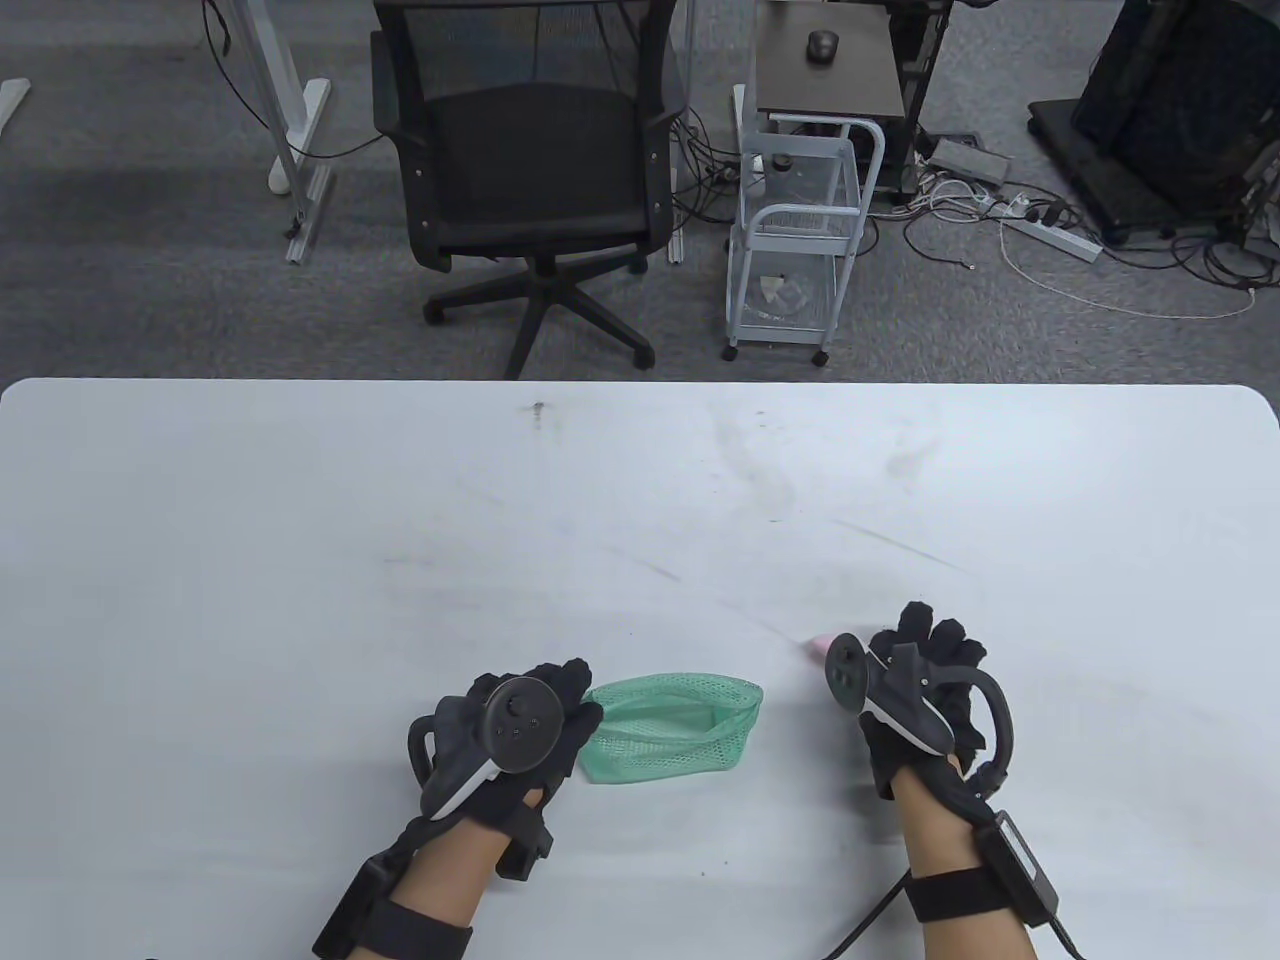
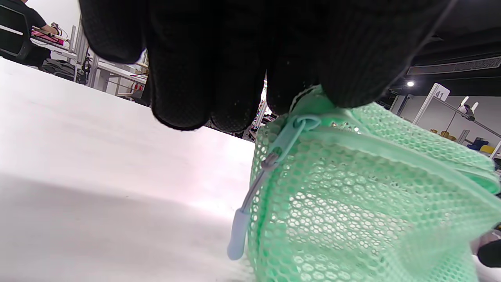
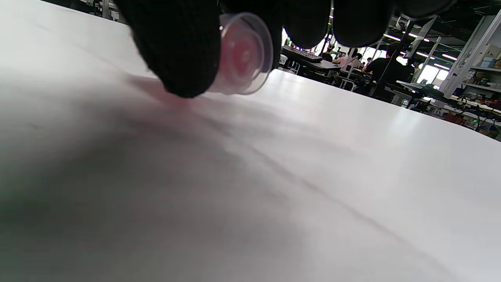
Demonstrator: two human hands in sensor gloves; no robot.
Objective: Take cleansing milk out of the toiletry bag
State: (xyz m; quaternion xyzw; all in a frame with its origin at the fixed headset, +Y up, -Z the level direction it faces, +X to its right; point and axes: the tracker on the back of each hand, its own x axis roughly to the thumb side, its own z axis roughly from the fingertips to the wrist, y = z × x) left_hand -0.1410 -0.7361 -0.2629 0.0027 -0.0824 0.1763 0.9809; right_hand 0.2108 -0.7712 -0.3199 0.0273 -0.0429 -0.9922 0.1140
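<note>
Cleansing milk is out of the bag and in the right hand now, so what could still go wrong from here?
1. The right hand holds the cleansing milk tilted just above the table; released like this, the round tube may roll.
2. The left hand grips the toiletry bag at its zipper end only; the limp mesh could drag if that hand shifts.

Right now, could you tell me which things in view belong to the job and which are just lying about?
Job:
- green mesh toiletry bag, gripped at its zipper end by the left hand
- cleansing milk, pink with a clear cap, held by the right hand

Lying about:
- office chair
- white trolley
- computer mouse
</note>
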